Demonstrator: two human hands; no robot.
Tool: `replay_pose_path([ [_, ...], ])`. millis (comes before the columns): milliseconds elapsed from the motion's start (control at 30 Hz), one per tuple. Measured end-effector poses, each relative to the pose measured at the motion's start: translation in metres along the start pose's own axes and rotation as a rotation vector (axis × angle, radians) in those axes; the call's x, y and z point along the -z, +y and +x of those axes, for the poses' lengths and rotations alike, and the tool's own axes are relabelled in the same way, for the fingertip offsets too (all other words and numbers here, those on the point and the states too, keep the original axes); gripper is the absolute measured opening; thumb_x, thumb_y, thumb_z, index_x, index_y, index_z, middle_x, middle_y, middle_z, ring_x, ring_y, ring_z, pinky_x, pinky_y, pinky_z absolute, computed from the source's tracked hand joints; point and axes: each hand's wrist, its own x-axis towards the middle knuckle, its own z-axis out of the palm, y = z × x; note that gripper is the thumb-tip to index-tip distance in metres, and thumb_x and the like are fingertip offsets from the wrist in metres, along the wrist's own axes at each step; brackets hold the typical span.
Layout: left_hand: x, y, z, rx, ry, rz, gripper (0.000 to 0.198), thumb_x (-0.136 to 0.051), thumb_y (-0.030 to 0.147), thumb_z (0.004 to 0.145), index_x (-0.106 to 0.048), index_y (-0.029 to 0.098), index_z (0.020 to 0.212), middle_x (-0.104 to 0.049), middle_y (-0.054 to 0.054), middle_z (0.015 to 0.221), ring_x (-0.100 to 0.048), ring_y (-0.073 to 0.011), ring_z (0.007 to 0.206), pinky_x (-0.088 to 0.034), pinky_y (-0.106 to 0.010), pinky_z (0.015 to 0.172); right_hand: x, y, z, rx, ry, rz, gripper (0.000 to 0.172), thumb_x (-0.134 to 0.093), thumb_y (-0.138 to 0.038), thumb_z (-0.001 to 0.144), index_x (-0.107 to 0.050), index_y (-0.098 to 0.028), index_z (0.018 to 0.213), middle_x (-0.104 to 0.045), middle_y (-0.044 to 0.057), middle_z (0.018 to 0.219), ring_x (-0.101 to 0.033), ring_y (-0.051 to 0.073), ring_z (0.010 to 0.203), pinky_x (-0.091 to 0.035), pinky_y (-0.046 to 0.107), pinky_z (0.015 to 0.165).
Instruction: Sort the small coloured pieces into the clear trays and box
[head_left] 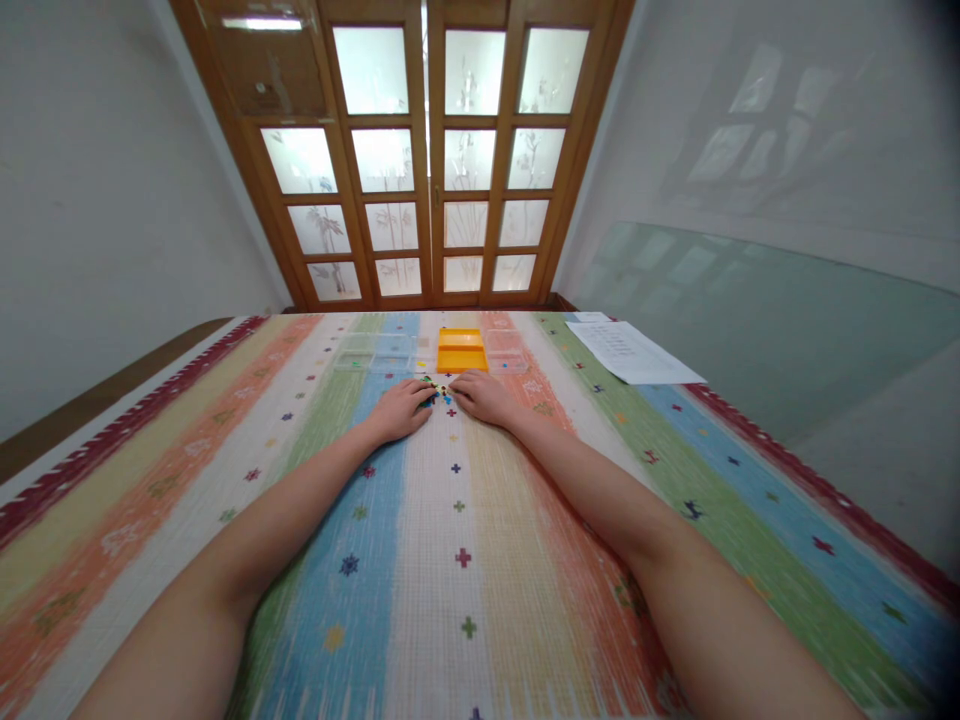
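Observation:
Several small coloured pieces (pixel 442 393) lie in a little heap on the striped tablecloth, between my two hands. On the left of the heap, my left hand (pixel 403 409) rests low with its fingertips at the pieces. My right hand (pixel 482 395) reaches the heap from the other side, fingers together and curved down. What either hand's fingertips hold, if anything, is too small to make out. Just beyond the hands stands an orange tray (pixel 462 358) with compartments. Clear plastic boxes (pixel 391 352) lie left of it, and another clear box (pixel 507 352) lies right, with a small blue piece inside.
Printed white sheets (pixel 636 352) lie at the right back of the table. The striped tablecloth (pixel 450 600) covers the table. A wooden door with glass panes (pixel 450 150) stands behind the table, and a glass panel (pixel 750 320) leans along the right wall.

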Motion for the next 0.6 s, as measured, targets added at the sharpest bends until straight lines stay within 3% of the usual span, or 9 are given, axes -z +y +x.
replay_pose_path([
  [367,-0.0007,-0.0010,-0.0005,0.022,-0.009,-0.041,0.048,-0.054,0.036,0.101,-0.062,0.022,0.146,-0.059,-0.012,0.152,-0.050,-0.0286,0.143,-0.038,-0.049,0.124,0.0000,0.0005,-0.0005,-0.062,-0.018,-0.043,0.022,-0.058,-0.022,0.101,-0.078,-0.020,0.110,-0.076,0.011,0.113,-0.066,0.025,0.111,-0.048,0.040,0.102],
  [600,-0.0022,-0.0027,-0.0012,0.025,-0.014,-0.033,0.049,-0.053,0.040,0.103,-0.060,0.023,0.147,-0.058,-0.012,0.154,-0.050,-0.0277,0.144,-0.037,-0.048,0.124,0.0001,0.0023,-0.0017,-0.015,-0.013,0.000,0.026,-0.058,-0.021,0.101,-0.080,-0.022,0.117,-0.076,0.010,0.120,-0.066,0.026,0.116,-0.048,0.040,0.105],
])
